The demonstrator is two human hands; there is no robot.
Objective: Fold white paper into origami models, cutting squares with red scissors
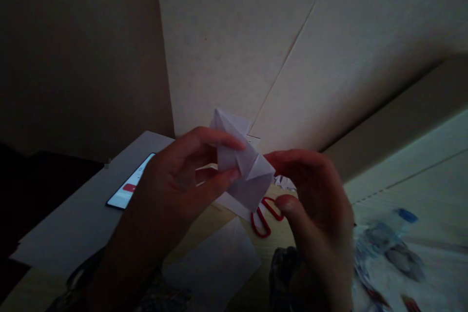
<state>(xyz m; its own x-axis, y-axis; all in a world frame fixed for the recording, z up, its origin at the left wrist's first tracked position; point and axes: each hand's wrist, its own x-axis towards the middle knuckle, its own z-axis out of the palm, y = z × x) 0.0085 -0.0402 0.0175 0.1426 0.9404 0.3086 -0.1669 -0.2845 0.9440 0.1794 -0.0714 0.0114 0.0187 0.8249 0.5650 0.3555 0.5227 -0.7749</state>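
Note:
A folded white paper piece (243, 161) with several creases is held up in front of me in dim light. My left hand (179, 180) pinches its left side between thumb and fingers. My right hand (314, 195) grips its right corner, fingers curled behind the paper and thumb in front. Below the paper lie red-handled scissors (263, 214) on the wooden surface.
A lit phone (129, 185) lies on a grey board (73, 219) at the left. A white paper sheet (215, 263) lies below the hands. A plastic bottle with a blue cap (391, 234) lies at the right. A pale wall rises behind.

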